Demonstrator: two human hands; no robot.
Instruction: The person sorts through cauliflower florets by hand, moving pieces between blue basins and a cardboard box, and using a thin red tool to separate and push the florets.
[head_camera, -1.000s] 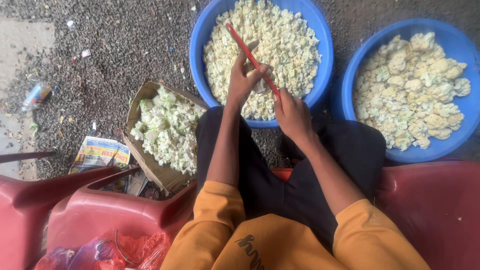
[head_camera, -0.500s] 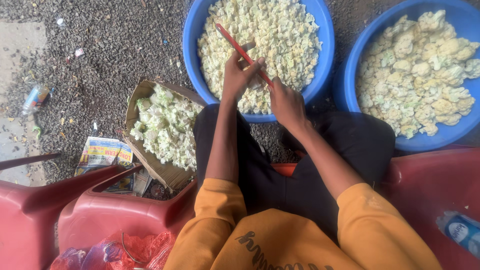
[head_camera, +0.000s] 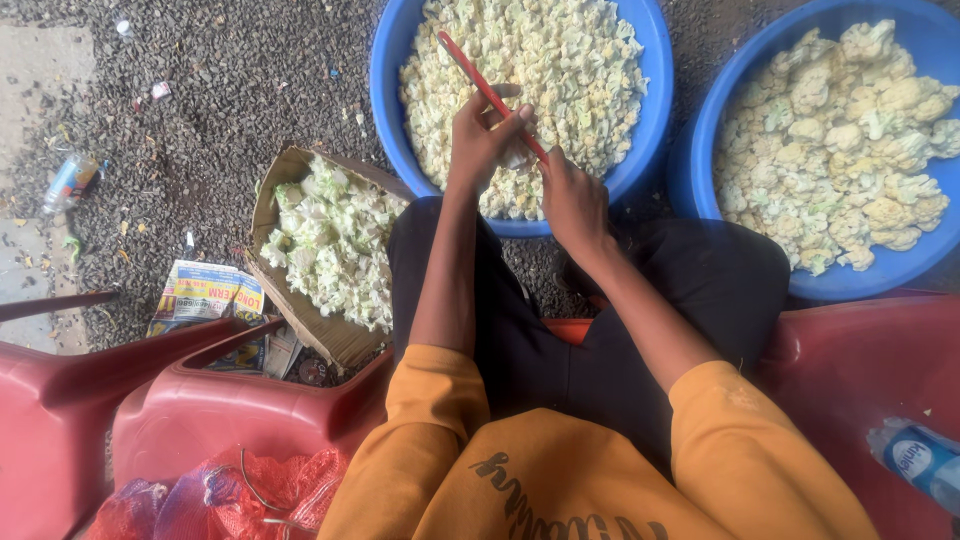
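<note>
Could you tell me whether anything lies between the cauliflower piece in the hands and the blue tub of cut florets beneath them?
Nothing visible does: the left hand holds the pale cauliflower piece directly over the round blue plastic tub.

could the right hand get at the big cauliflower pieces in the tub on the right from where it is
Probably yes. The right hand is busy gripping a red knife, but nothing stands between it and the right blue tub of big cauliflower pieces.
</note>
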